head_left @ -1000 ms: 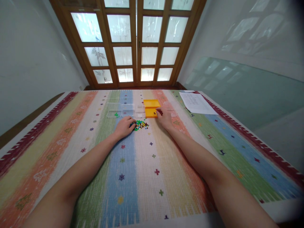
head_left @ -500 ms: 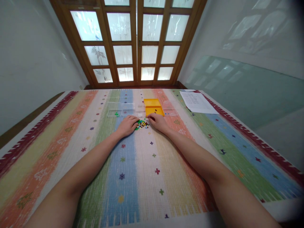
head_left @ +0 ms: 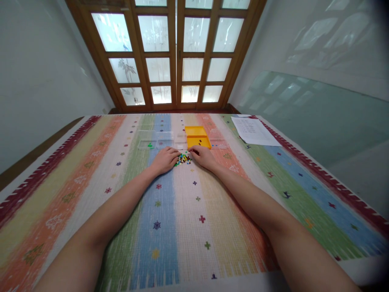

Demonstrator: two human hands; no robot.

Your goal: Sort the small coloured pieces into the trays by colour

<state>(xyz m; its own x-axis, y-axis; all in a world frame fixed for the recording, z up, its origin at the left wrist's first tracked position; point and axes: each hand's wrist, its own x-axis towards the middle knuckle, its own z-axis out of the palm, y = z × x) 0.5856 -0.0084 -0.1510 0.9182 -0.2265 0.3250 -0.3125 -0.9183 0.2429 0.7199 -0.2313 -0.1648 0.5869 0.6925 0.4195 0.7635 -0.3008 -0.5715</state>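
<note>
A small heap of tiny multicoloured pieces (head_left: 183,158) lies on the striped cloth (head_left: 182,211). My left hand (head_left: 164,159) rests at the heap's left edge, fingers curled down onto the pieces. On the heap's right side my right hand (head_left: 203,155) has its fingers bent and pinched at the pieces. What either hand holds is too small to make out. Just behind the heap stands a yellow tray (head_left: 197,138) with two dark pieces in it. Clear shallow trays (head_left: 155,140) stand left of it, one holding a green piece (head_left: 149,145).
More clear trays (head_left: 218,140) lie right of the yellow one. A printed sheet of paper (head_left: 253,130) lies at the far right of the cloth. Wooden glazed doors (head_left: 170,52) stand beyond the table. White walls close in on both sides.
My right hand has come back from the yellow tray to the right side of the heap. My left hand has stayed at the heap's left edge.
</note>
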